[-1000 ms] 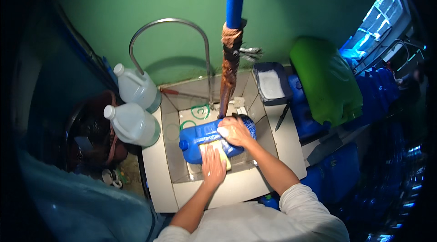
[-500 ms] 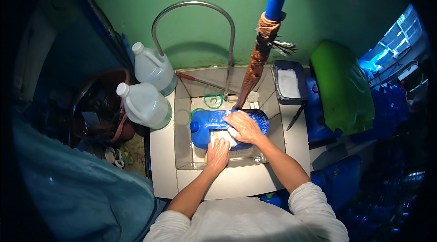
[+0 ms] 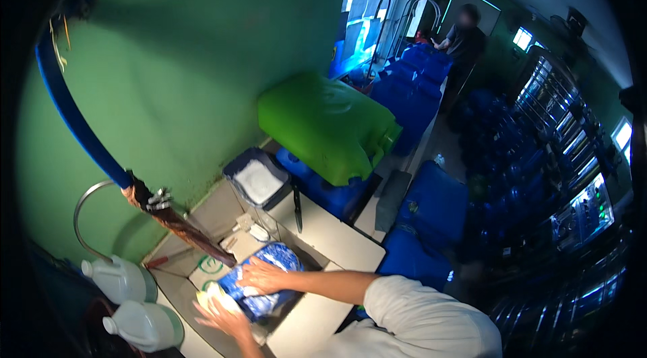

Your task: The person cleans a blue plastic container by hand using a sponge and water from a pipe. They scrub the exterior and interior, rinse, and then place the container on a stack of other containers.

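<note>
With right hand [image 3: 264, 278] spread open, we are presumably steadying the blue jug [image 3: 282, 257]; left hand [image 3: 228, 319] at yellow cloth [image 3: 216, 289], grip unclear.

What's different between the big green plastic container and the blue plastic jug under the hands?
The big green plastic container looks larger than the blue plastic jug. The green container lies outside the tiled sink; the blue jug is inside it. Whitish patches, perhaps foam, cover parts of the blue jug, while the green container shows none. Both look like plastic.
</note>
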`<move>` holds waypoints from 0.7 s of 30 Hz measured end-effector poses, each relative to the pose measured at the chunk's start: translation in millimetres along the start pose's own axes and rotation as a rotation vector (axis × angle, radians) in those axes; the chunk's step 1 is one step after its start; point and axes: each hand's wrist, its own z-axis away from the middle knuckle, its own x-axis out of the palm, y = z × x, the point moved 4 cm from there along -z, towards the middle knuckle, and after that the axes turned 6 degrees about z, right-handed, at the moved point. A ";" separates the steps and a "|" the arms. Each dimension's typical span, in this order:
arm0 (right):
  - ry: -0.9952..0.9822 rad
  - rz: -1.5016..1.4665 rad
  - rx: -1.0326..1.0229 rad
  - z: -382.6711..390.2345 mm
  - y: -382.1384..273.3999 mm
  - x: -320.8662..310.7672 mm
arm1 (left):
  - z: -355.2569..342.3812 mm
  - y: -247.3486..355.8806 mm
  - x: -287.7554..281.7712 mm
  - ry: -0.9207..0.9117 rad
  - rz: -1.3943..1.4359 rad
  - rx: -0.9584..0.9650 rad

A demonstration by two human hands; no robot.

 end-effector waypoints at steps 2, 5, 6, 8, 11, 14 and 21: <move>-0.032 -0.099 -0.014 5.9 4.1 3.4 | 25.8 5.1 -3.1 0.066 -0.147 0.128; 0.060 -0.203 0.044 8.2 10.5 7.1 | 35.9 -26.4 24.0 -0.216 0.032 -0.052; 0.076 -0.195 0.045 7.7 10.3 7.3 | 41.7 -32.7 32.2 -0.283 0.022 -0.087; 0.014 -0.170 0.068 5.1 12.0 7.3 | 53.6 -32.4 29.1 0.057 0.197 -0.010; -0.057 -0.290 0.056 1.1 15.3 0.9 | 74.5 -53.7 37.0 0.120 0.509 -0.419; -0.072 -0.311 0.058 -1.4 17.4 -9.4 | 65.4 -90.5 62.2 -0.029 1.398 -1.066; -0.171 -0.216 0.043 -3.6 12.2 -14.6 | 8.3 -131.4 91.9 -0.555 1.112 -0.644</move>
